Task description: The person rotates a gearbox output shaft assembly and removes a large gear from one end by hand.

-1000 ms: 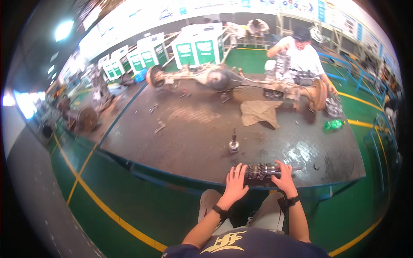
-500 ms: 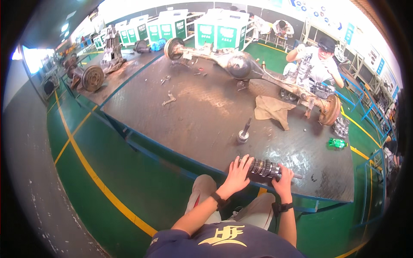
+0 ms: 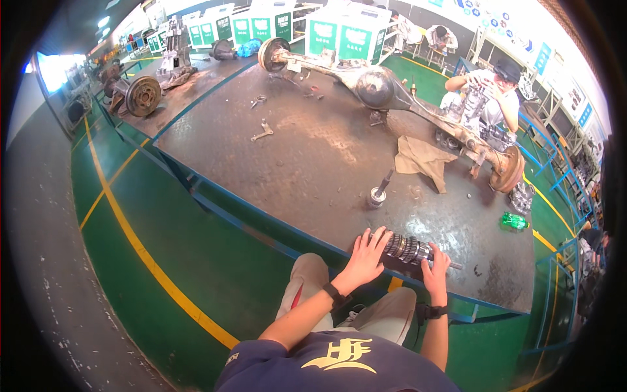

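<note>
A dark metal gear shaft (image 3: pixel 407 249) with several toothed rings lies along the near edge of the workbench. At its left end my left hand (image 3: pixel 364 260) curls its fingers over the gears. My right hand (image 3: pixel 435 271) grips the other end, where a thin bare shaft tip sticks out past the fingers. Both palms face the shaft, and part of each end is hidden under them. Just beyond, a smaller gear with an upright stem (image 3: pixel 377 196) stands on the bench top.
A long rusty axle housing (image 3: pixel 375 87) spans the bench's far side. Near it lie a brown cloth (image 3: pixel 421 159) and a green bottle (image 3: pixel 514 221). A metal bracket (image 3: pixel 263 130) rests farther left. Across the bench a person (image 3: pixel 503 91) handles a metal casting. Blue rails border the bench (image 3: pixel 287 176).
The view has shifted slightly, moving the bench items in the picture. My right hand's fingers have shifted a little on the shaft's end. The person opposite has brought their hands together at the casting.
</note>
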Available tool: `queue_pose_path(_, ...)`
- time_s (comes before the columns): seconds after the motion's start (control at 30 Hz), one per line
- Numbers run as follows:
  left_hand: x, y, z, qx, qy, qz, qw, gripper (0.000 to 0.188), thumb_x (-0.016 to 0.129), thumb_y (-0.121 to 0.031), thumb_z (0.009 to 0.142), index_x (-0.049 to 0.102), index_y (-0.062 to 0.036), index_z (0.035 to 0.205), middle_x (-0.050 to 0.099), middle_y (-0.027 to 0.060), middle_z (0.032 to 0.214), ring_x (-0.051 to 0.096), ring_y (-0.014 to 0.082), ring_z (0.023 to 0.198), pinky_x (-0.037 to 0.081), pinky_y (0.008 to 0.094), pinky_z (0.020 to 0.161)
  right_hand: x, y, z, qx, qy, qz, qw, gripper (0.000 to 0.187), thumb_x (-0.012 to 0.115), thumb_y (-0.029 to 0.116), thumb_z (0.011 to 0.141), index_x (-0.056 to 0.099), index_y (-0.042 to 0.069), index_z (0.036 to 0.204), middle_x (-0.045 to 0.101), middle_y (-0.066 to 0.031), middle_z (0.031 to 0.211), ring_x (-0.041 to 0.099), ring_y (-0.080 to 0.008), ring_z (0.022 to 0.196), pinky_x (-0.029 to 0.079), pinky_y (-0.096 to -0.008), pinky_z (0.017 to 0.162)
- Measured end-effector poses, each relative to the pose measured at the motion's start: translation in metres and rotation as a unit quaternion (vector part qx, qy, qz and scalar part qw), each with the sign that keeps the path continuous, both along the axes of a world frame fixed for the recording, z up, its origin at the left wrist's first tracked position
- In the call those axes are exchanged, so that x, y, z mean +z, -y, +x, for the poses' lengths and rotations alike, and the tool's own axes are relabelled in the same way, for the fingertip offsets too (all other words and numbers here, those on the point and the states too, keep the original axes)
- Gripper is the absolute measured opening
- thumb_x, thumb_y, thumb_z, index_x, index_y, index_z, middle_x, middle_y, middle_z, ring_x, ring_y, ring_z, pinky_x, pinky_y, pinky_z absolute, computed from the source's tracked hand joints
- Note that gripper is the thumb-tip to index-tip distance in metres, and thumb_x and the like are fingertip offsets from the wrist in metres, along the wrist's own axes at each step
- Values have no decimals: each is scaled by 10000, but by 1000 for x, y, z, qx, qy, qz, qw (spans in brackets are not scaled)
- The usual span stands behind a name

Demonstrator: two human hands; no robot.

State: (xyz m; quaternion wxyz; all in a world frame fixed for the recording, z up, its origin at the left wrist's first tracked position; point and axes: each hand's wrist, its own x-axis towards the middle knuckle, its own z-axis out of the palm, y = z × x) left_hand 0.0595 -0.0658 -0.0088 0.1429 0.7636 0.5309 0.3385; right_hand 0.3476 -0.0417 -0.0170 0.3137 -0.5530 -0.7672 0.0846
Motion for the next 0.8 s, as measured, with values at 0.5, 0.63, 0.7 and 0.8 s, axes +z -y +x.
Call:
queue_pose_path(0.5,3,-8,-2,-9,2,3,1000,972,794,-92,800,329,-118,1653,335,213,1673,347,528,1506,317,596,1256,19,11,-12,-4,31,-22,999,713,724,139,830,532,46,1510,630,-177,1325,541,-356,1266,258,-509,1234)
queue_pose_path(0.63,1,-9,-2,-12,6,11,1000,966,792,-84,802,332,-117,1651,337,212,1672,344,524,1510,316,597,1258,10,7,-3,4,7,-15,1000,650,672,163,911,517,39,1529,626,-176,1370,542,-360,1267,243,-515,1243)
queue_pose_path(0.7,0,-9,-2,-13,5,12,1000,964,790,-84,802,333,-117,1650,337,209,1672,343,524,1512,314,598,1259,7,6,-2,1,0,-15,1000,587,623,186,975,514,37,1532,621,-173,1405,544,-360,1258,239,-520,1244)
queue_pose_path(0.8,1,-9,-2,-15,7,10,1000,963,789,-82,803,333,-120,1651,334,204,1676,339,523,1516,310,601,1263,6,7,-4,-6,-3,-10,1000,590,644,180,970,518,41,1529,631,-170,1374,548,-361,1248,244,-524,1239)
